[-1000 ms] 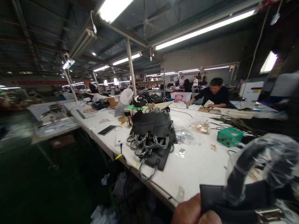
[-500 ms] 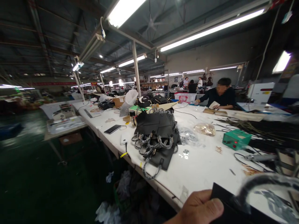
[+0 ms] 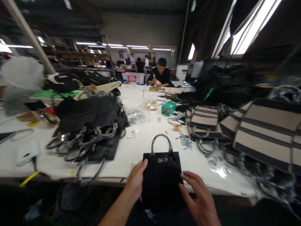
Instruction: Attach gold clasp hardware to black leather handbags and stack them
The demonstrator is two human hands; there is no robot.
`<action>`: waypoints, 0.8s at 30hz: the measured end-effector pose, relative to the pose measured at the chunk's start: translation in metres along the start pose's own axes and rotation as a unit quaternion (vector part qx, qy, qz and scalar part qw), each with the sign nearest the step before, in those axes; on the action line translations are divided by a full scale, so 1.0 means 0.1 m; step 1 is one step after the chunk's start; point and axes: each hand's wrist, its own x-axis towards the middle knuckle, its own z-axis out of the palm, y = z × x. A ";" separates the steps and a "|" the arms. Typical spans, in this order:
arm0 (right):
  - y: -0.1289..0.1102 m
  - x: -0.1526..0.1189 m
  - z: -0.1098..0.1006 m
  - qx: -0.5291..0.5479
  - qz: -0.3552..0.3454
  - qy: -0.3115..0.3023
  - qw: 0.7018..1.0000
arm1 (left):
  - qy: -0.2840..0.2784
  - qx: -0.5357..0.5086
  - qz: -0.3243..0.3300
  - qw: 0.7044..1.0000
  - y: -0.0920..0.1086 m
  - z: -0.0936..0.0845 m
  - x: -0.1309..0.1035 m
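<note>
A small black handbag piece [image 3: 162, 179] is upright at the table's front edge, its front facing me. A wrapped loop handle [image 3: 162, 137] rises from its top, and a gold-coloured metal plate [image 3: 162, 160] sits near the upper edge. My left hand [image 3: 136, 179] grips its left side, thumb in front and the other fingers mostly hidden. On the right side, my right hand [image 3: 198, 194] has its fingers stretched and apart, with the tips at the edge. The bag's lower part merges into dark shadow.
Black bag pieces with wrapped handles [image 3: 89, 113] are heaped on the left. Striped beige-and-black bag pieces [image 3: 265, 135] pile up at right. A green box [image 3: 168, 108], clear plastic bags [image 3: 136, 116] and small metal parts lie mid-table. A co-worker [image 3: 162, 73] sits across the table.
My view has swung right and down. The black bag piece has come from the lower right to the centre before me, and my right hand now shows beside it.
</note>
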 end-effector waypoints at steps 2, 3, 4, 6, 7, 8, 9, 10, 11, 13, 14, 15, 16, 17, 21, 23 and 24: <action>0.05 0.25 0.07 -0.037 -0.041 0.016 0.998 | 0.000 0.009 -0.024 1.000 0.03 0.04 0.08; 0.06 0.37 0.13 -0.053 -0.054 0.015 0.997 | 0.000 0.016 -0.031 0.999 0.04 0.06 0.10; 0.06 0.46 0.20 -0.066 -0.062 0.010 0.996 | -0.003 0.024 -0.035 0.999 0.06 0.07 0.11; 0.05 0.60 0.36 -0.077 -0.059 -0.009 0.995 | -0.022 0.046 -0.034 0.998 0.11 0.09 0.13; 0.04 0.64 0.42 -0.076 -0.054 -0.018 0.995 | -0.032 0.062 -0.028 0.997 0.13 0.09 0.16; 0.04 0.67 0.47 -0.073 -0.047 -0.024 0.996 | -0.037 0.081 -0.020 0.996 0.15 0.08 0.20; 0.05 0.70 0.51 -0.066 -0.041 -0.031 0.997 | -0.038 0.102 -0.011 0.994 0.17 0.07 0.25; 0.07 0.74 0.53 -0.057 -0.035 -0.036 0.997 | -0.035 0.123 -0.003 0.992 0.18 0.05 0.31; 0.09 0.78 0.53 -0.045 -0.032 -0.040 0.998 | -0.030 0.143 0.004 0.989 0.18 0.03 0.37; 0.15 0.92 0.50 -0.010 -0.027 -0.044 0.999 | -0.024 0.174 0.009 0.984 0.17 -0.01 0.49; 0.20 1.02 0.48 0.009 -0.024 -0.045 0.999 | -0.026 0.186 0.008 0.982 0.17 -0.03 0.54; 0.25 1.13 0.46 0.024 -0.019 -0.046 0.998 | -0.030 0.194 0.007 0.980 0.16 -0.04 0.57; 0.31 1.25 0.43 0.030 -0.011 -0.046 0.998 | -0.033 0.200 0.006 0.979 0.15 -0.05 0.60; 0.37 1.38 0.42 0.017 0.001 -0.050 0.999 | -0.035 0.205 0.005 0.978 0.15 -0.06 0.61; 0.66 1.92 0.41 -0.116 0.072 -0.063 0.989 | -0.016 0.224 0.017 0.974 0.13 -0.09 0.60; 0.78 2.15 0.43 -0.161 0.098 -0.061 0.980 | -0.006 0.230 0.023 0.973 0.13 -0.10 0.62; 0.82 2.25 0.44 -0.174 0.105 -0.060 0.977 | -0.002 0.227 0.025 0.974 0.12 -0.11 0.63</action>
